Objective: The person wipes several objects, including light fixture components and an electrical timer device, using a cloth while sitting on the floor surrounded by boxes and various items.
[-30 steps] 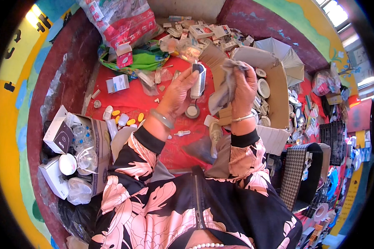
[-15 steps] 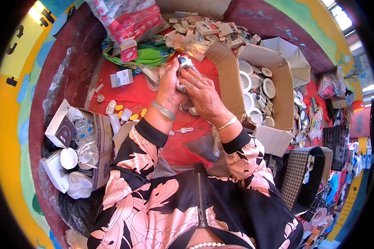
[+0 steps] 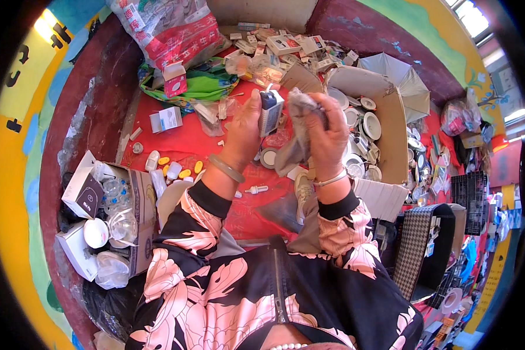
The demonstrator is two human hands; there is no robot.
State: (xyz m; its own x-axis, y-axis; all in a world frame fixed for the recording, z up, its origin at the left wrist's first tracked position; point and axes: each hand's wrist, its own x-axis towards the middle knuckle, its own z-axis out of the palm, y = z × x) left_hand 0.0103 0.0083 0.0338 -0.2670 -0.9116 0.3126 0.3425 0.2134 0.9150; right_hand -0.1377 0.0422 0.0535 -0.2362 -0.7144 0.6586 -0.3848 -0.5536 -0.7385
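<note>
My left hand (image 3: 245,127) is closed around a small boxy device (image 3: 270,112) with a dark top and a pale, ribbed or grilled face; its exact kind is unclear. A grey cloth (image 3: 300,135) hangs from my right hand (image 3: 328,131), bunched between the fingers and apart from the device. Below the hands, on the red sheet (image 3: 216,153), lie a round white-rimmed fitting (image 3: 268,157) and a small white bulb-like piece (image 3: 256,189). Several yellow and white pieces (image 3: 174,170) lie left of my left wrist.
An open cardboard box (image 3: 391,125) of round white fittings stands at the right. Small cartons (image 3: 286,45) are heaped at the back beside a large red-and-white bag (image 3: 172,35). A carton of plastic parts (image 3: 143,216) sits at the left. Farther right is a checkered case (image 3: 413,251).
My hands were pressed together around the device and cloth; now they are apart. The right hand has moved right with the cloth, leaving the device in the left.
</note>
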